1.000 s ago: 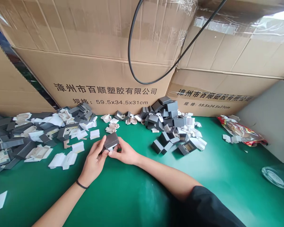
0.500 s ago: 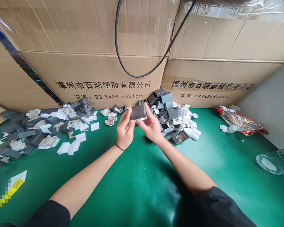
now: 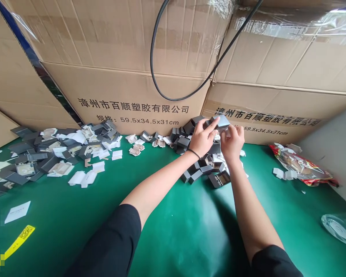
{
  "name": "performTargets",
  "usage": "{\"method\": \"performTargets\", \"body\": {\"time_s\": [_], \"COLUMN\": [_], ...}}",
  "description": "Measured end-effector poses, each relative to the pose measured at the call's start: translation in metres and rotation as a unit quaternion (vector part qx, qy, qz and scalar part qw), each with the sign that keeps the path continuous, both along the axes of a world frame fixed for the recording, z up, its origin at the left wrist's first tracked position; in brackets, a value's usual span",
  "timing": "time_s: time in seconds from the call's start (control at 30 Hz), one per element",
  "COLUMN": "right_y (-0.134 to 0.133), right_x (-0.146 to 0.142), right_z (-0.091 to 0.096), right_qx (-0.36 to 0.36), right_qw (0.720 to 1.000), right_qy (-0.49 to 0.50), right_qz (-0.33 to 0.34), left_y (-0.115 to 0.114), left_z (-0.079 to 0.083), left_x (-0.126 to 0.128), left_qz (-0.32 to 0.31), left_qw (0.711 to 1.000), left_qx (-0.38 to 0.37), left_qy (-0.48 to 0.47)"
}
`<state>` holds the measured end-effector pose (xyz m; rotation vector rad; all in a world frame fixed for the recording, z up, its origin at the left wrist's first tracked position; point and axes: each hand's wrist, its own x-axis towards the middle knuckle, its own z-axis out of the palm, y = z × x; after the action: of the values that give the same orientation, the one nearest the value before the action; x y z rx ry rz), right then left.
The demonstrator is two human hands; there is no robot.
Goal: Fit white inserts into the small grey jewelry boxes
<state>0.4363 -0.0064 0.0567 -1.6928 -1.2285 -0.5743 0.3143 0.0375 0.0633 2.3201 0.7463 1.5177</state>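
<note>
A small dark grey box is held up over the right-hand pile, its top catching the light. My left hand is closed on its left side, fingers laid along the box. My right hand is closed too, its curled fingers pinching at the box's near right edge; what exactly lies between those fingertips is partly hidden. Beneath both hands spreads a pile of similar dark grey boxes mixed with white paper inserts, some of the boxes lying open.
At left lies another heap of grey boxes with loose white inserts. Large cartons wall the back, a black cable hanging before them. On the right are a red snack packet and a clear glass. The table is green.
Both hands have moved right with the grey box, from left of the right-hand pile to above it. My right hand's fingers have curled in. The view has shifted slightly.
</note>
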Motion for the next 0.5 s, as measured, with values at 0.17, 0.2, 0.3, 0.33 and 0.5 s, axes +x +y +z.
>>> {"method": "performTargets", "body": {"time_s": [0.17,0.2,0.3,0.33,0.5], "right_y": [0.013,0.014,0.017,0.017,0.007], "right_x": [0.034,0.037,0.042,0.043,0.032], "right_z": [-0.034,-0.038,-0.042,-0.041,-0.016], "right_qx": [-0.137,-0.175,-0.286,-0.312,-0.247], "right_qw": [0.99,0.984,0.957,0.947,0.968], "right_qy": [0.005,-0.005,-0.044,-0.052,-0.032], "right_qz": [0.012,0.013,0.038,0.05,0.03], "left_y": [0.003,0.001,-0.007,-0.009,-0.016], "left_z": [-0.014,-0.018,-0.032,-0.035,-0.032], "left_x": [0.001,0.0,-0.004,-0.005,-0.02], "left_qz": [0.071,0.078,0.066,0.057,0.01], "left_qw": [0.976,0.97,0.952,0.947,0.946], "left_qx": [0.043,0.059,0.082,0.078,0.003], "left_qy": [0.2,0.222,0.287,0.305,0.323]}}
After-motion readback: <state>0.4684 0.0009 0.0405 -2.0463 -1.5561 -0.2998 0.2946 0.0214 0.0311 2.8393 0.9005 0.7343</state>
